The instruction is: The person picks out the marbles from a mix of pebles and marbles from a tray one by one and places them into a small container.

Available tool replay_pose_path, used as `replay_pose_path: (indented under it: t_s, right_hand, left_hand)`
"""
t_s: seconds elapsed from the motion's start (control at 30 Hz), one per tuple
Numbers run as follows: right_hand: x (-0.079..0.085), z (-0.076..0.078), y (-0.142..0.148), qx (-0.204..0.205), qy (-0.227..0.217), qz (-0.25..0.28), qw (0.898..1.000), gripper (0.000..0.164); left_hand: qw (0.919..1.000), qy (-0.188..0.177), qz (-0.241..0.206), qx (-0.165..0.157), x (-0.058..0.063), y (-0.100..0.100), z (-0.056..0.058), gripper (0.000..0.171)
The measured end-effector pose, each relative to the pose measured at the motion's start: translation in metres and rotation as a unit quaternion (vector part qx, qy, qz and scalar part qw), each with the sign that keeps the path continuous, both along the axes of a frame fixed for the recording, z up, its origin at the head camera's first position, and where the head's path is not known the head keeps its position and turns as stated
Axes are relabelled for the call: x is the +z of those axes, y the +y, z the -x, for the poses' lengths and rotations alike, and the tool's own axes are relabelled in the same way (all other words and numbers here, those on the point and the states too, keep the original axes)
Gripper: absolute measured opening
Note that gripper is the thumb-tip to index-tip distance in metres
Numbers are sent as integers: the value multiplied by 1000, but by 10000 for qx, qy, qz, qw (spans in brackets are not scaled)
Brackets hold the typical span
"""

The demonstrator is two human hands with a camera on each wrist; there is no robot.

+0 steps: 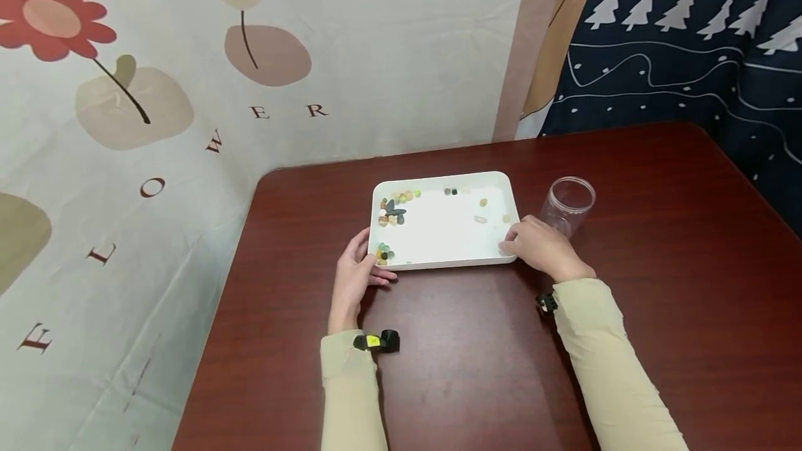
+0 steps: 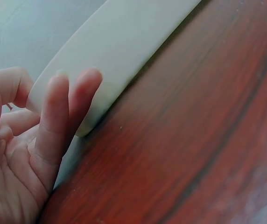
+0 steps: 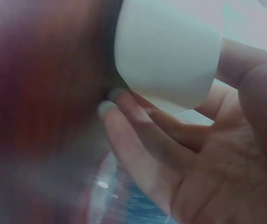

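A white rectangular tray [image 1: 445,235] holds small coloured pebbles [image 1: 393,213], most of them grouped along its left side. My left hand [image 1: 352,280] grips the near left corner, thumb over the rim. In the left wrist view, two fingers [image 2: 54,112] lie against the outside of the tray wall [image 2: 110,46]. At the near right corner my right hand [image 1: 544,248] holds the tray, its thumb reaching over the rim. The right wrist view shows the fingers [image 3: 138,144] around the outside of that rounded corner [image 3: 168,56].
Just right of the tray, close behind the right hand, stands a clear plastic jar [image 1: 571,195]. The dark red table [image 1: 451,360] backs onto a wall with a flower-print cloth [image 1: 376,54]. A navy curtain [image 1: 677,75] hangs at the right.
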State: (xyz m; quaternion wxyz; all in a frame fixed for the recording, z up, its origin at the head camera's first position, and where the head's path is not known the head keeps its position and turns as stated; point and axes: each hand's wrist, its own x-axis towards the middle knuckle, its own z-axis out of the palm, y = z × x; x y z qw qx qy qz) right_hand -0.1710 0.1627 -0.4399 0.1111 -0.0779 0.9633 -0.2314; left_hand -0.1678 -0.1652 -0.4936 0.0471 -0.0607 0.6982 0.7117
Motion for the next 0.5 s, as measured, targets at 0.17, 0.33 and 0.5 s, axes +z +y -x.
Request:
replay_pose_path:
  t_s: [0.17, 0.33, 0.5]
  right_hand:
    - [-5, -4, -2, -146, 381, 263, 9988, 25]
    - [-9, -8, -2, -207, 505, 587, 9968, 27]
    - [-10, -9, -2, -277, 586, 841, 9943, 27]
  left_hand:
    - [10000, 14, -1, 40, -1, -1, 0, 55]
    - [10000, 16, -7, 26, -1, -1, 0, 56]
    - [10000, -33, -62, -35, 6, 0, -2, 55]
